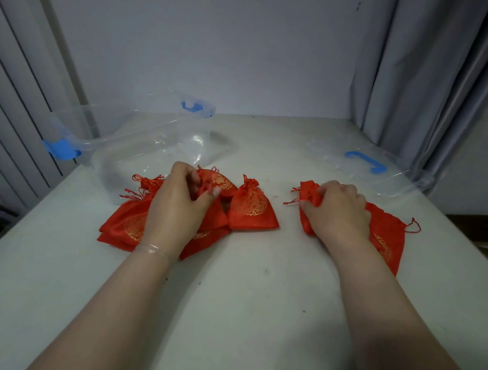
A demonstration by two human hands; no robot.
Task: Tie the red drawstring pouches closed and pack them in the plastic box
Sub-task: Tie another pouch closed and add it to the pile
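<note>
Sitting at the table's far left, the clear plastic storage box with blue latches (152,144) looks empty, though its transparency makes that hard to confirm, so packing seems not yet begun. Just beside it, the left hand (176,205) presses the heap of red gold-patterned drawstring pouches (127,222), fingertips pinching a cord; the right hand (338,210) grips a bunched pouch neck (310,193). One cinched pouch (252,206) lies between.

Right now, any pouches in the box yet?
No, the clear plastic box looks empty; the red pouches all lie on the table, under or beside the left hand and right hand.

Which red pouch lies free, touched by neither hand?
The cinched pouch between the two hands, just right of the left-hand pile; every other pouch lies under a hand or stacked.
</note>
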